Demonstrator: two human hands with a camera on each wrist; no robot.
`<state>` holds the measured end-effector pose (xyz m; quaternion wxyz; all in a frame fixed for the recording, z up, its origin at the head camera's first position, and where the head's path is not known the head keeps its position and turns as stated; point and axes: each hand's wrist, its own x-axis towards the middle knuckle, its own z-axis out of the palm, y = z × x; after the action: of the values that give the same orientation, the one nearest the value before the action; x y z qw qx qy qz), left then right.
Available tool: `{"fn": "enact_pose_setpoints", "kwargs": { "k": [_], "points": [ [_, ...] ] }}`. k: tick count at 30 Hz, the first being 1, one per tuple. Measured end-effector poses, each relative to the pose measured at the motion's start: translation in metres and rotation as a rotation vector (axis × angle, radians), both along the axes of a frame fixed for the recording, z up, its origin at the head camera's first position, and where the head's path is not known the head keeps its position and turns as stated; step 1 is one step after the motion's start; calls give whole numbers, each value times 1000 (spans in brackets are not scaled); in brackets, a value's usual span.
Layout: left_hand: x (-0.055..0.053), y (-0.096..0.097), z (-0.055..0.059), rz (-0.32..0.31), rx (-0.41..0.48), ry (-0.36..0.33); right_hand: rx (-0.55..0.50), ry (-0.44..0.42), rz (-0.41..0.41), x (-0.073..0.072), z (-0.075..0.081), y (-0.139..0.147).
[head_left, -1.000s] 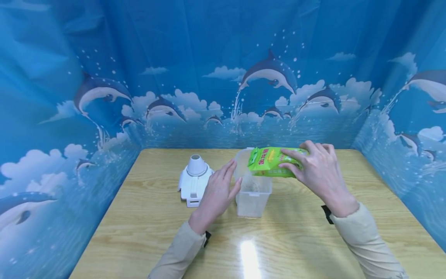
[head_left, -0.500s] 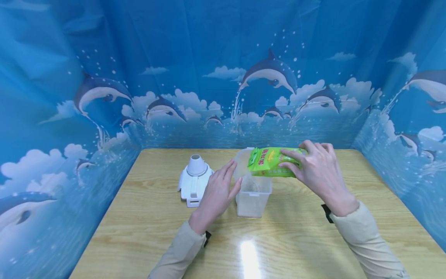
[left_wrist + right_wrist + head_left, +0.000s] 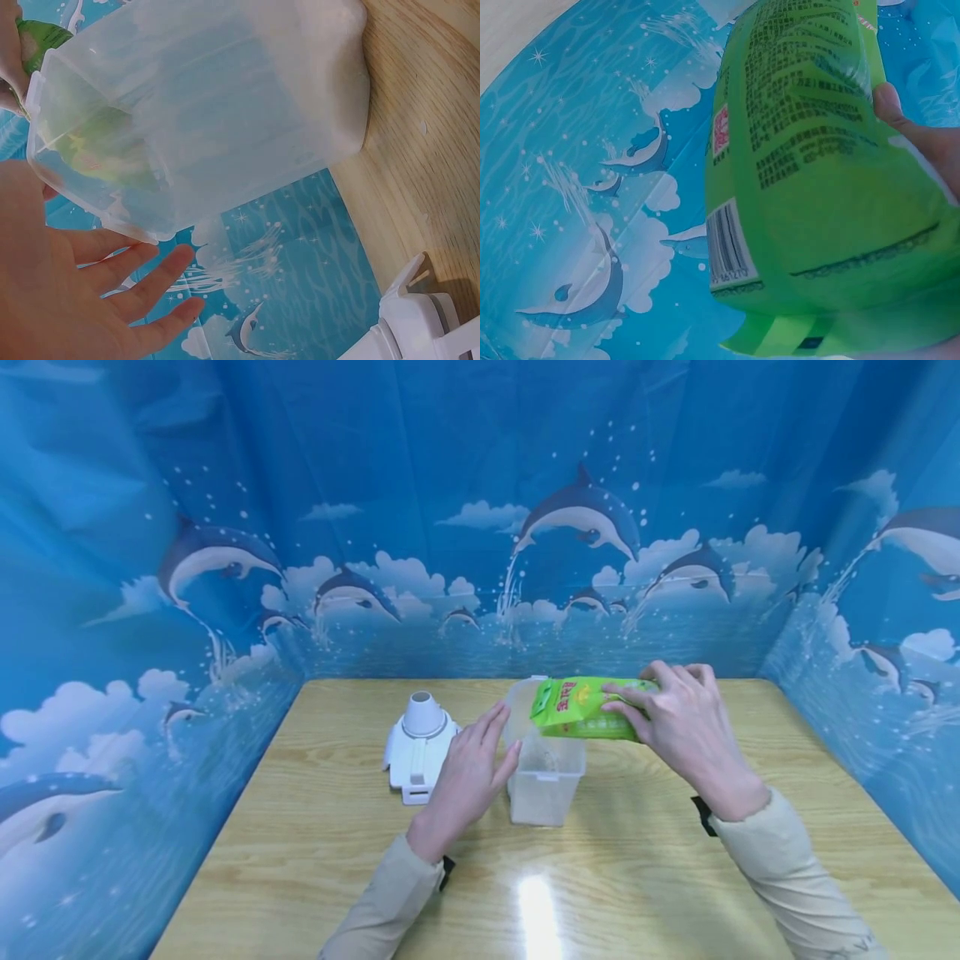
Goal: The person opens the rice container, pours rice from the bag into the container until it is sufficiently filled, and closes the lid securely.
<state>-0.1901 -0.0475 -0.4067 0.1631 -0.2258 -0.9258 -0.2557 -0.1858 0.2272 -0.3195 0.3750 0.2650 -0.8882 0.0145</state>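
The right hand [image 3: 690, 731] grips a soft green plastic bag [image 3: 577, 710], tilted above the mouth of a tall translucent plastic container [image 3: 543, 797] on the wooden counter [image 3: 300, 860]. The left hand [image 3: 468, 766], its fingers extended, is at the container's left side, gripping nothing.

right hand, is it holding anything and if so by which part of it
Yes: the right hand holds the green bag by its body, toward the end farther from the translucent container.
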Motion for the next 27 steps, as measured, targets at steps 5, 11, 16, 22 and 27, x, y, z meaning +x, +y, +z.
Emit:
{"fn": "enact_pose_setpoints", "kwargs": {
  "k": [5, 11, 16, 22, 27],
  "points": [
    [0, 0, 0, 0, 6, -5, 10, 9, 3, -1, 1, 0],
    [-1, 0, 0, -2, 0, -17, 38, 37, 16, 0, 3, -1],
    [-1, 0, 0, -7, 7, -12, 66, 42, 11, 1, 4, -2],
    [-1, 0, 0, 0, -9, -6, 103, 68, 15, 1, 5, -3],
    [-1, 0, 0, -1, -9, -18, 110, 108, 37, 1, 6, -5]
  ]
}}
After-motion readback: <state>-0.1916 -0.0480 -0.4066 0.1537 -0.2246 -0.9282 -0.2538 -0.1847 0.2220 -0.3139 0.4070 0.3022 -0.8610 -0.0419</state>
